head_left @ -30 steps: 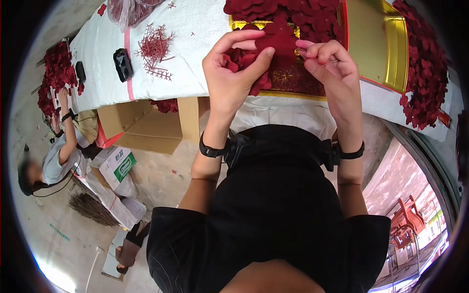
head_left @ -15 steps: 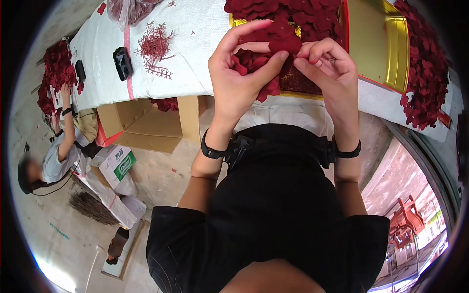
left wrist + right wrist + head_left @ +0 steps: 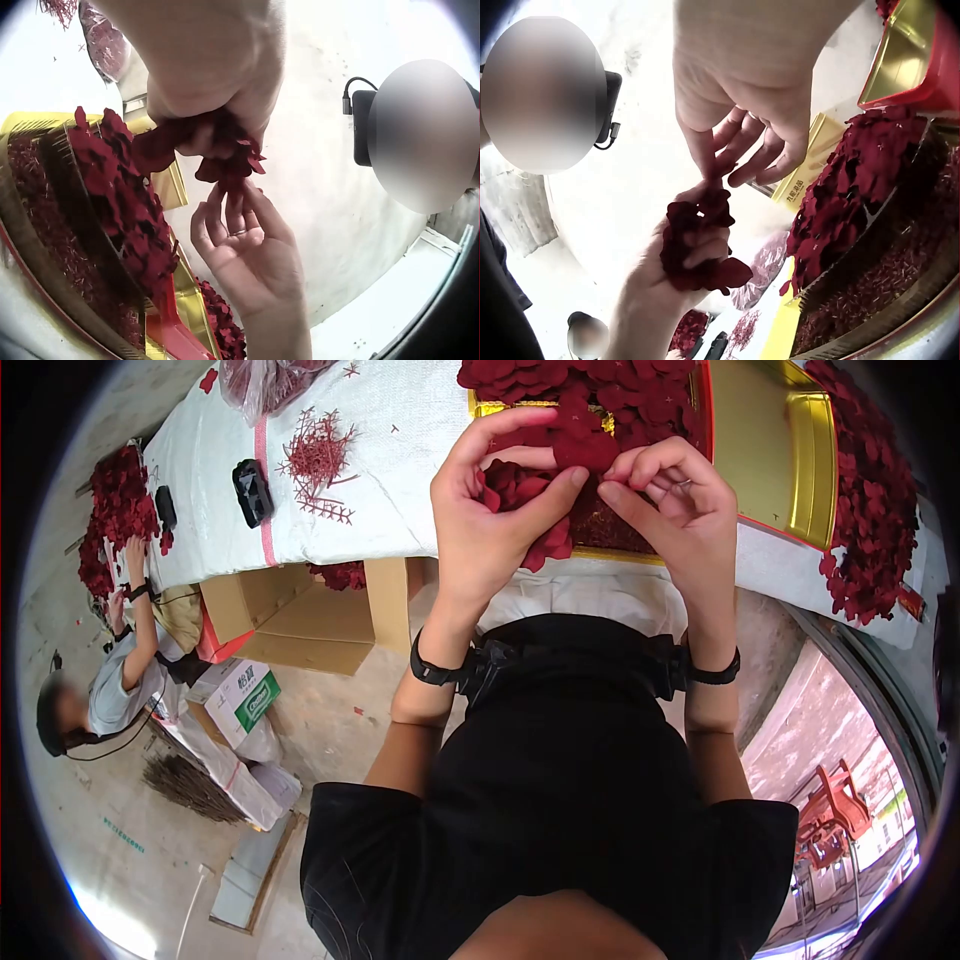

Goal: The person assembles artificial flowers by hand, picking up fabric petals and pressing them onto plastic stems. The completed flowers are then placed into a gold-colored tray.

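In the head view my left hand (image 3: pixel 482 525) curls round a bunch of dark red fabric petals (image 3: pixel 515 485), several of them in the palm. A petal piece (image 3: pixel 585 448) spreads between both hands. My right hand (image 3: pixel 685 510) pinches at its edge with thumb and forefinger, close to the left thumb tip. From the right wrist view, the petals (image 3: pixel 682 247) wrap round the left fingers, and the right fingertips meet them at the top. What small part the right fingertips hold is too hidden to tell.
Beyond the hands a gold-edged box holds red petals (image 3: pixel 650 405); an empty gold tray (image 3: pixel 765 450) stands right of it. Red stems (image 3: pixel 318 452) and a black object (image 3: pixel 251 492) lie left. Below is an open carton (image 3: pixel 315 620). Another person (image 3: pixel 120 680) works at far left.
The right hand has come in from the right to the petal piece beside the left thumb and now pinches there. Both hands have since barely moved.
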### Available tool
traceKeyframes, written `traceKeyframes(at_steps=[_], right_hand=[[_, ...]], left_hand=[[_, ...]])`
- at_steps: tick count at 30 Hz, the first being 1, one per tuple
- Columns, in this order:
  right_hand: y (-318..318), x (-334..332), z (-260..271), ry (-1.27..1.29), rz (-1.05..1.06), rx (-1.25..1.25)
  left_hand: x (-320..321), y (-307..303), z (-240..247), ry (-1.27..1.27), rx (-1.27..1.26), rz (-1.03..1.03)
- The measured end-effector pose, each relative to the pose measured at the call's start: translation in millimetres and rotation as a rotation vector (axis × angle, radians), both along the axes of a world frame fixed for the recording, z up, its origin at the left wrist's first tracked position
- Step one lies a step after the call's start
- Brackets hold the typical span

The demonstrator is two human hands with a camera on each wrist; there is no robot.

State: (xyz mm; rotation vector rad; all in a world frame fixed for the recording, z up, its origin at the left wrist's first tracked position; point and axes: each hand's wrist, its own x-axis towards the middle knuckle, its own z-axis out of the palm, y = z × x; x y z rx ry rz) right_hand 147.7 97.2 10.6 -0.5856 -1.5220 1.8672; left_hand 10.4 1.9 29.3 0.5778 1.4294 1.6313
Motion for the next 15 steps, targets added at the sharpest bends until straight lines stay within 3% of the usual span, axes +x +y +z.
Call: traceKeyframes(at_steps=[15], right_hand=[[1.1, 2.6, -2.0, 0.088, -0.016, -0.066]], left_hand=[[-2.8, 0.0, -6.4, 0.058, 0.046, -0.036]])
